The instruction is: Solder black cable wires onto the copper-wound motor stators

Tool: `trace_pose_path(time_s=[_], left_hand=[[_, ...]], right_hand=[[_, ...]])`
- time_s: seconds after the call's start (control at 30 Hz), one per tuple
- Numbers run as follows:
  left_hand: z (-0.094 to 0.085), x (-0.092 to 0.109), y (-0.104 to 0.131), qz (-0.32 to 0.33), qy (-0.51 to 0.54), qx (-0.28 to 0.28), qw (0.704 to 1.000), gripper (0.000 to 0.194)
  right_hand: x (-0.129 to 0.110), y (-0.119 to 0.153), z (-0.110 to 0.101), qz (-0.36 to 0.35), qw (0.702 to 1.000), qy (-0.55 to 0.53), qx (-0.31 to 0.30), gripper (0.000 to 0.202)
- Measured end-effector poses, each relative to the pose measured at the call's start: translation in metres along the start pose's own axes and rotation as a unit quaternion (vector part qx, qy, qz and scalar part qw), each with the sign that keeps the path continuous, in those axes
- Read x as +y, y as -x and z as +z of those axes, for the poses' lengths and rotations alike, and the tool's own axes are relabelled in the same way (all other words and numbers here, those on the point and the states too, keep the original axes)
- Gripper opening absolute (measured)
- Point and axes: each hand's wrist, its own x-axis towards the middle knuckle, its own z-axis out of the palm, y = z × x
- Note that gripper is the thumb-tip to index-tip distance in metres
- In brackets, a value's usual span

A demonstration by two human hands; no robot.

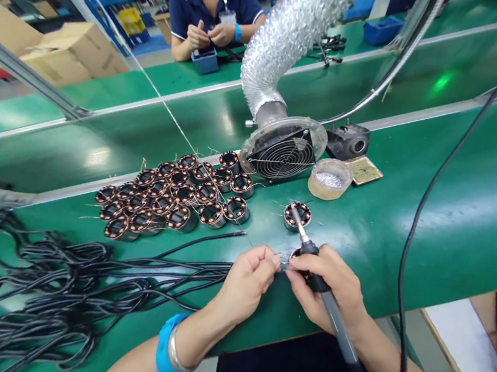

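Note:
My right hand (331,285) holds a soldering iron (337,326), its metal tip pointing up and away over a copper-wound ring (297,217) on the green bench. Thumb and fingertips of that hand also meet thin wires beside a second ring, mostly hidden behind the hand. My left hand (252,281) is pinched on fine wire ends, its fingertips nearly touching the right ones. Black cables (126,280) run from beside my left hand toward the left. Several more copper-wound rings (180,218) stand grouped at the upper left of my hands.
Beyond the rings hangs a silver duct (267,60) with a round fan grille (284,157). Right of it are a tub of metallic bits (329,181), a sponge pad (364,171) and an iron holder (350,141). A black cord (414,232) hangs at right. A person (215,23) works opposite.

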Motion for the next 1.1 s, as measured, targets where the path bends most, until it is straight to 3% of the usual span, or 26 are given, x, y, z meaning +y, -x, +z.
trace_pose_path(time_s=[0.13,0.3,0.53,0.67,0.83,1.1], left_hand=[[0.003,-0.004,0.001,0.011,-0.006,0.026,1.000,0.037],[0.007,-0.005,0.002,0.032,-0.013,0.028,0.999,0.039],[0.009,-0.004,0.005,0.030,-0.015,0.035,0.999,0.040],[0.009,-0.005,0.007,0.031,-0.012,0.039,0.999,0.040],[0.009,-0.007,0.006,0.039,-0.018,0.043,0.998,0.038],[0.008,-0.011,0.008,0.055,-0.043,0.045,0.997,0.034]], right_hand=[[0.006,0.002,0.005,0.014,0.998,0.008,0.053,0.031],[0.005,0.003,0.000,-0.003,0.999,0.025,0.032,0.033],[-0.015,0.003,-0.031,0.077,0.997,-0.019,0.008,0.047],[-0.025,0.000,-0.052,0.138,0.988,-0.064,-0.005,0.033],[-0.023,0.002,-0.055,0.197,0.977,-0.081,0.023,0.019],[-0.025,0.001,-0.052,0.190,0.979,-0.073,0.014,0.015]])
